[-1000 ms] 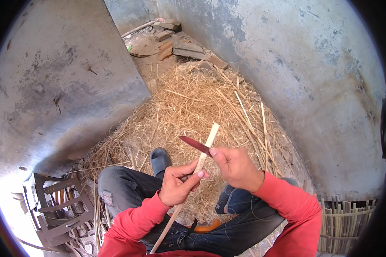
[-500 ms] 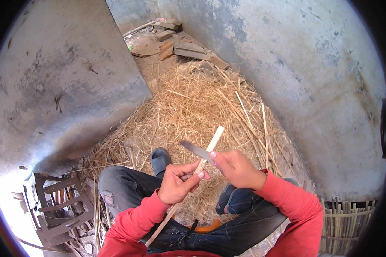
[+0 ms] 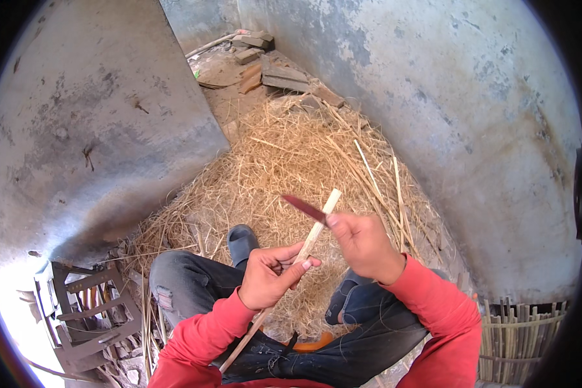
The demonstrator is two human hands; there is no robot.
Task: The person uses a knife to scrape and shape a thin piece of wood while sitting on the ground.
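My left hand point(image 3: 273, 275) is closed around a long, pale wooden strip point(image 3: 316, 234), which slants from my lap up to the right. Its upper end is cut square and sticks out past my fingers. In my right hand point(image 3: 363, 244) is a knife point(image 3: 305, 208). The blade points up and left, looks reddish, and lies across the strip near its upper end. The knife's handle is hidden inside my fist. My right thumb presses by the base of the blade, next to the strip.
Thin shavings point(image 3: 271, 155) cover the floor ahead, with several long strips point(image 3: 399, 200) along the right wall. Bricks and slabs point(image 3: 284, 76) lie at the far end. A dark frame point(image 3: 90, 310) stands at lower left, a bundle of upright sticks point(image 3: 517, 339) at lower right. Grey walls rise on both sides.
My right hand and the knife have shifted slightly right and toward me. The blade has turned from grey to reddish in look. My left hand keeps its grip on the strip.
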